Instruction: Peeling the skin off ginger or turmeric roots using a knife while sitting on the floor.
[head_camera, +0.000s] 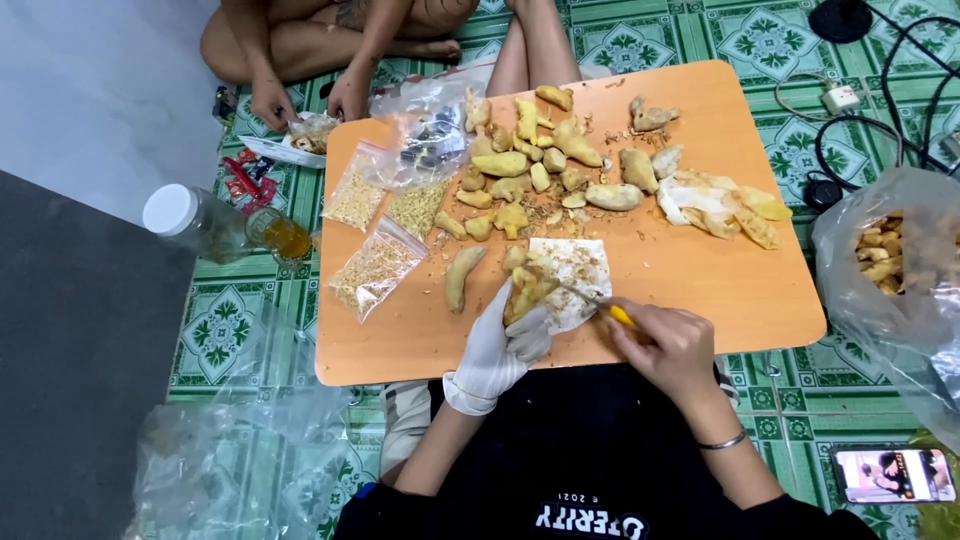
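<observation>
My left hand (498, 345), in a white glove, holds a yellowish root piece (527, 289) just above the near edge of the low orange table (720, 290). My bare right hand (668, 345) grips a small yellow-handled knife (612, 311) whose blade reaches toward that piece. Under them lies a white paper (577, 272) covered with peelings. Several peeled yellow root pieces (540, 165) are heaped at the table's middle and far side.
Small clear bags of shredded bits (375, 270) lie on the table's left. Another person sits at the far left with hands (272, 103) over a plate. A capped bottle (197, 222), a large bag of roots (895, 260), cables and a phone (893, 473) rest on the green patterned floor.
</observation>
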